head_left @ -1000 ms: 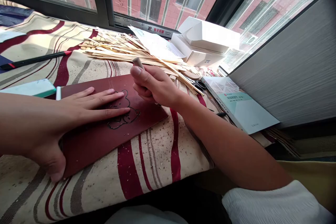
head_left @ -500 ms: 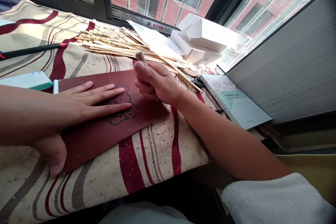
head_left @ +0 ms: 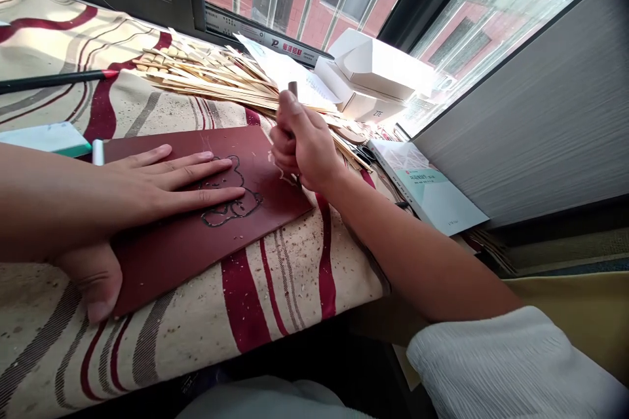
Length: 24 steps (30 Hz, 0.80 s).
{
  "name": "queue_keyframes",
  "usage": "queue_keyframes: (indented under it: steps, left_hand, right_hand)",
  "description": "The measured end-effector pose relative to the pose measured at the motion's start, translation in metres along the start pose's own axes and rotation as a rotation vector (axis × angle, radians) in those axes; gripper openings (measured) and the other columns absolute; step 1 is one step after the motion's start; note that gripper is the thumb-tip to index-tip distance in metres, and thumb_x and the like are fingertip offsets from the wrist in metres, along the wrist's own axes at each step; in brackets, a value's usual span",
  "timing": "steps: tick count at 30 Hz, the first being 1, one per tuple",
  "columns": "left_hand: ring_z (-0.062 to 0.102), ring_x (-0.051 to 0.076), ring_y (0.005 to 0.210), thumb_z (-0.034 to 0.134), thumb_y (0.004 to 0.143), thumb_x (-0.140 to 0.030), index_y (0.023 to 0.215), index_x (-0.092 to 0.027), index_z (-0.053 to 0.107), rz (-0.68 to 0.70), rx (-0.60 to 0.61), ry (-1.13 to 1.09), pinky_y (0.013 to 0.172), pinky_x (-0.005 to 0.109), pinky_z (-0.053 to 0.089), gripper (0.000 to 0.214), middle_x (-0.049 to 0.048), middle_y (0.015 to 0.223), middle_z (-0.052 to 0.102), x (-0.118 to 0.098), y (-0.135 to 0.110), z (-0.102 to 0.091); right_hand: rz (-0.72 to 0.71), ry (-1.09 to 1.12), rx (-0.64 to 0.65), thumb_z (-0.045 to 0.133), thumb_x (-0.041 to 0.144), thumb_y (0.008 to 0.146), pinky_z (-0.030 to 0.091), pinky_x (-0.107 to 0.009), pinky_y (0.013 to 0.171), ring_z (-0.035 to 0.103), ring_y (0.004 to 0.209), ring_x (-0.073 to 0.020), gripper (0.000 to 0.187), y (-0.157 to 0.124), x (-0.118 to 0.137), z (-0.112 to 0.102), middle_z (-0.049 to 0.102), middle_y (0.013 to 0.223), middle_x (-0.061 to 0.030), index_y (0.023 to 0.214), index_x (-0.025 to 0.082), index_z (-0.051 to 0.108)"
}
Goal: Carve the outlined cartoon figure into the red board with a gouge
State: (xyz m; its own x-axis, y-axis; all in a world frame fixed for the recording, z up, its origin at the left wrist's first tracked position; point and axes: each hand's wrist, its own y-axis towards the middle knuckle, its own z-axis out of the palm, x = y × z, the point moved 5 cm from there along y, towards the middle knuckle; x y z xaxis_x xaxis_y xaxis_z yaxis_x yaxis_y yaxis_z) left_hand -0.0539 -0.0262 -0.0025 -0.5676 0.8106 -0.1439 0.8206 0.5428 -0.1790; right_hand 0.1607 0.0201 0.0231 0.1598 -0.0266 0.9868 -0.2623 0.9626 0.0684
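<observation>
A dark red-brown board (head_left: 170,275) lies on the striped cloth, with a cartoon animal outline (head_left: 230,213) cut into it in dark grooves. My left hand (head_left: 162,193) is spread flat across the board, fingertips over the outline and thumb at the near edge. Over the board's right end, my right hand (head_left: 307,144) is closed in a fist around a carving tool (head_left: 293,88). Only the round end of its wooden handle shows clearly above the thumb; its tip is mostly hidden below the fist. Pale marks or curls (head_left: 282,173) show on the board beside that fist.
Thin wooden strips (head_left: 211,82) are piled behind the board, near papers (head_left: 289,75) and a white box (head_left: 373,72). To the right lie scissors (head_left: 363,156) and a book (head_left: 427,186). A black pen (head_left: 59,81) lies at left. Crumbs litter the cloth (head_left: 304,262).
My right hand has moved right along the board, and the tool's handle now stands more upright. My left hand stays pressed on the board. The view has shifted slightly.
</observation>
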Motion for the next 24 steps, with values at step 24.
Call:
queue_keyframes:
  steps: [24]
  left_hand:
    - [0.028,0.049,0.162,0.091,0.044,-0.064,0.17,-0.029,0.034,-0.032,-0.098,-0.051,0.124,0.076,0.023,0.143,0.0123,0.18,0.021,-0.009,0.0,-0.004]
  right_hand:
    - [-0.038,0.099,-0.106,0.055,0.052,0.107,0.016,-0.021,0.038,0.012,0.042,-0.006,0.051,0.002,-0.004,-0.006,0.021,0.055,0.0118,0.072,0.027,0.028]
